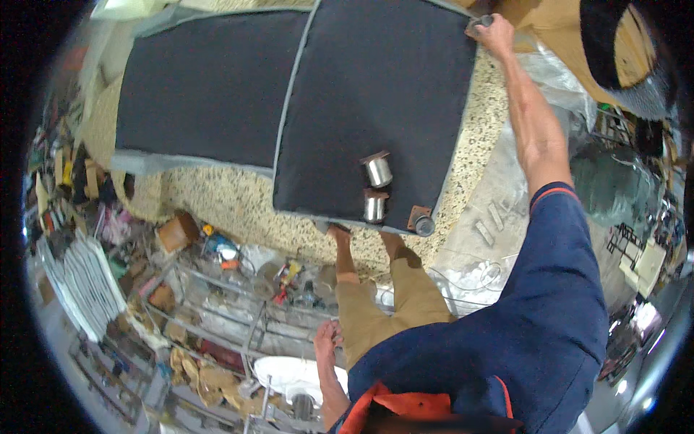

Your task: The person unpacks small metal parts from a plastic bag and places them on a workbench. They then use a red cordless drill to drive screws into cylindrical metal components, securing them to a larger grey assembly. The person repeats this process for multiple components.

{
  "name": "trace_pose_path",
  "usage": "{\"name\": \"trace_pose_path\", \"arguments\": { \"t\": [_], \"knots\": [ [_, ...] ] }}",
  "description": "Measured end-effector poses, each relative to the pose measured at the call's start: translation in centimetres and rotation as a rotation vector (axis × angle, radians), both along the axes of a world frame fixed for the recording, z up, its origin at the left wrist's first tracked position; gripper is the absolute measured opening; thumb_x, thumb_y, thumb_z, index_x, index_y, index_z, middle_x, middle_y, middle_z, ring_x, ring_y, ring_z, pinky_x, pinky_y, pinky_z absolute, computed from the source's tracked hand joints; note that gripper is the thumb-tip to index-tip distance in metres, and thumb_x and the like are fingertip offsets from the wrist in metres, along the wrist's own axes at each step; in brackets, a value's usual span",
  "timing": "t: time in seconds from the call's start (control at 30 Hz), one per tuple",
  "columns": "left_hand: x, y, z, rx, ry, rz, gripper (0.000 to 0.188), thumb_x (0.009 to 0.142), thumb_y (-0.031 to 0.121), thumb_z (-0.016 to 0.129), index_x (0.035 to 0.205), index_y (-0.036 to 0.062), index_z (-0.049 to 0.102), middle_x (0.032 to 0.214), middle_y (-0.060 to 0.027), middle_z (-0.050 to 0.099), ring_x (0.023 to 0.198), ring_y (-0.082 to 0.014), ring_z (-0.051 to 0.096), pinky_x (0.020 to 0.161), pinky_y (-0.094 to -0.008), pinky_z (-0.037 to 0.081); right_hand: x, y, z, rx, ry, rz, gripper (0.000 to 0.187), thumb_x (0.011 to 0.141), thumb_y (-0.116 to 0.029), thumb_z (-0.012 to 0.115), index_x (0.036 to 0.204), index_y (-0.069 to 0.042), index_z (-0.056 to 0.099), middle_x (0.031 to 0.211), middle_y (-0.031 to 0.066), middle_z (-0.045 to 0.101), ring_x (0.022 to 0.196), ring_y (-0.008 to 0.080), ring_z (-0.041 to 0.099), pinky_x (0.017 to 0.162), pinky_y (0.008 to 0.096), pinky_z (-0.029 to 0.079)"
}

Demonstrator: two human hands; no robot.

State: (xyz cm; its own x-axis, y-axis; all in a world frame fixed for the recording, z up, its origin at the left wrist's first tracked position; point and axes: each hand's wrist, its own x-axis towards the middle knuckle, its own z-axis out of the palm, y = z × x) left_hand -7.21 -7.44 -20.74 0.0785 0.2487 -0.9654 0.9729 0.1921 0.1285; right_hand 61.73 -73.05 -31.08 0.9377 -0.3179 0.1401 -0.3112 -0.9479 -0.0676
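Seen from my remote seat through the head camera, a person in a navy shirt stands over two dark cloth panels with grey edging, the left panel [210,87] and the right panel [369,94], beside a speckled floor [463,170]. The right hand [497,37], its fingers wrapped round a held cylinder [478,27], reaches the right panel's far right corner; the left hand [329,338] hangs low by the body, loosely curled, with nothing I can see in it. At the near right corner sits a corner cylinder [424,226] with its brown plate [418,214]; whether it is fastened I cannot tell. I judge the work partly along: one piece set at a corner, one in hand at another, two waiting, the upper loose cylinder [378,172] and the lower loose cylinder [374,208], both lying near the panel's near edge. My count: four cylinders, two panels, two hands.
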Motion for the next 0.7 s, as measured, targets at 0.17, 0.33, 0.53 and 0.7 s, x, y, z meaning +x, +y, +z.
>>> {"name": "trace_pose_path", "arguments": {
  "t": [0.17, 0.33, 0.53, 0.7],
  "knots": [
    [-1.0, 0.1, 0.8, -0.017, -0.009, 0.028, 0.045, 0.098, 0.035, 0.064, 0.133, 0.0067, 0.057, 0.124, -0.0081, 0.065, 0.102, -0.0209, 0.067, 0.077, -0.0349, 0.057, -0.3, 1.3, 0.3, 0.077, 0.065, 0.028, 0.069, 0.074, -0.051, 0.076, 0.121, -0.003, 0.064, 0.119, 0.0227, 0.069, 0.112, 0.0396, 0.065, 0.097, 0.0454, 0.052],
    [0.4, -0.1, 0.5, 0.003, -0.066, 0.085, 0.047, 0.098, 0.030, 0.064, 0.136, 0.0029, 0.055, 0.120, -0.0080, 0.067, 0.099, -0.0177, 0.065, 0.076, -0.0315, 0.053, -4.8, 5.9, 2.3, 0.088, -0.224, -0.015, 0.082, 0.081, -0.040, 0.075, 0.141, 0.006, 0.045, 0.134, 0.0335, 0.051, 0.128, 0.0468, 0.046, 0.108, 0.0493, 0.039],
    [1.6, -0.3, 0.3, -0.026, -0.171, 0.145, 0.050, 0.097, 0.027, 0.064, 0.139, 0.0033, 0.053, 0.120, -0.0079, 0.067, 0.097, -0.0188, 0.067, 0.074, -0.0318, 0.052, -20.9, 17.5, 4.2, 0.545, -0.129, 0.096, 0.060, 0.087, -0.013, 0.068, 0.141, 0.004, 0.046, 0.129, 0.0245, 0.054, 0.115, 0.0388, 0.052, 0.101, 0.0458, 0.041],
    [0.1, 0.1, 0.1, 0.024, -0.258, 0.262, 0.043, 0.097, 0.026, 0.063, 0.135, 0.0064, 0.058, 0.115, -0.0072, 0.069, 0.094, -0.0199, 0.067, 0.072, -0.0330, 0.052, -38.2, 33.9, 11.1, 1.113, 0.352, 0.469, 0.024, 0.080, -0.006, 0.070, 0.104, -0.003, 0.070, 0.095, 0.0110, 0.070, 0.082, 0.0229, 0.067, 0.077, 0.0365, 0.054]
  ]
}}
